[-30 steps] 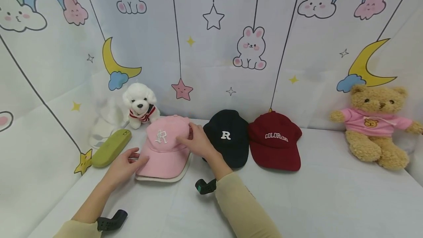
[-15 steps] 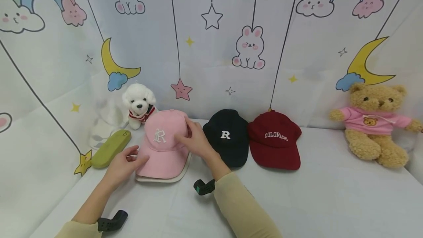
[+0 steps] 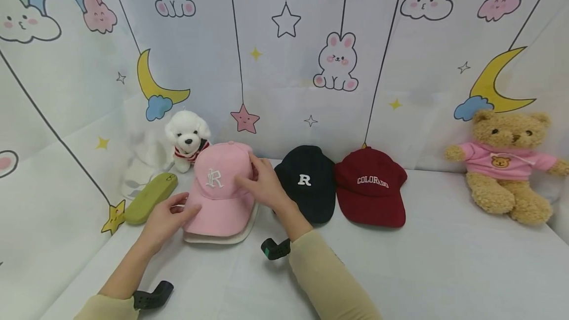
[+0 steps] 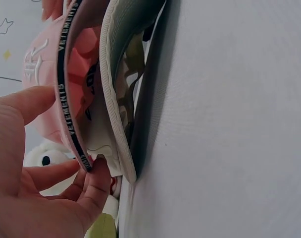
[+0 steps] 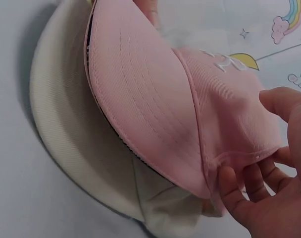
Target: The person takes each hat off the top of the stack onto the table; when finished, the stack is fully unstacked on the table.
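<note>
A pink cap [image 3: 222, 169] with a white letter R sits over a cream cap [image 3: 242, 235], whose brim shows below it. In the left wrist view a gap separates the two brims. My left hand [image 3: 164, 221] grips the pink cap's edge on its left side, thumb on the outside and fingertips under the rim. On the other side my right hand [image 3: 268, 184] pinches the pink cap's crown, thumb outside; in the right wrist view its fingers curl under the lower edge of the pink cap [image 5: 234, 109].
Right of the pink cap lie a black cap [image 3: 306, 206] and a dark red cap [image 3: 371, 206]. A white toy dog [image 3: 186, 132] and a green case [image 3: 148, 200] are at the left. A teddy bear [image 3: 498, 164] sits far right against the patterned backdrop.
The pink cap's crown has risen slightly over the cream cap, with both hands still on it. The right hand has moved up a little with it.
</note>
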A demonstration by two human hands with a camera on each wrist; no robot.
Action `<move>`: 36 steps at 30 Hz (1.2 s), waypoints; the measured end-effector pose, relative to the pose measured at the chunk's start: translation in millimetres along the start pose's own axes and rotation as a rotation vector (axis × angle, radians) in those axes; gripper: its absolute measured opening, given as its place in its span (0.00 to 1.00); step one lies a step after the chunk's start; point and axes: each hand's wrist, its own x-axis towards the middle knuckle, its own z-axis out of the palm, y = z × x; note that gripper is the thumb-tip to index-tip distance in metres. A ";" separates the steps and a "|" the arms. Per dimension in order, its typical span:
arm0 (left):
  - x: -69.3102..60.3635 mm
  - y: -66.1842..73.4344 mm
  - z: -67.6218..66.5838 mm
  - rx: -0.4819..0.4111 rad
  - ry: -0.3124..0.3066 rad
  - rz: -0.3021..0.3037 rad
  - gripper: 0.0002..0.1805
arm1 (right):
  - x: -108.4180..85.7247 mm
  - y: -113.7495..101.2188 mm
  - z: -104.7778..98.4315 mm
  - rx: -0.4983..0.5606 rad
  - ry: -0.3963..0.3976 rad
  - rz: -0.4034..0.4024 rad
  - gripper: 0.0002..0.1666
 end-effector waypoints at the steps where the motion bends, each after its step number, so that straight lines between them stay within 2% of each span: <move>1: -0.3 0.9 -0.2 -0.007 0.001 -0.001 0.46 | 0.0 -0.8 -0.8 0.005 0.001 -0.003 0.46; 6: -2.6 4.3 -0.4 -0.043 0.022 0.017 0.44 | 0.7 -4.1 -4.4 0.040 0.004 -0.021 0.45; 15: -4.7 12.3 3.1 -0.161 0.078 0.079 0.42 | 1.3 -15.9 -13.6 0.047 0.037 -0.122 0.40; 24: -7.4 28.1 12.2 -0.219 0.129 0.145 0.39 | -2.4 -27.7 -28.8 0.032 0.080 -0.116 0.43; 29: -7.6 41.6 19.5 -0.223 0.131 0.156 0.38 | -3.3 -26.7 -42.8 0.009 0.106 -0.140 0.43; 36: -0.5 56.5 34.3 -0.223 0.101 0.176 0.40 | -7.7 -22.0 -65.1 -0.036 0.117 -0.139 0.44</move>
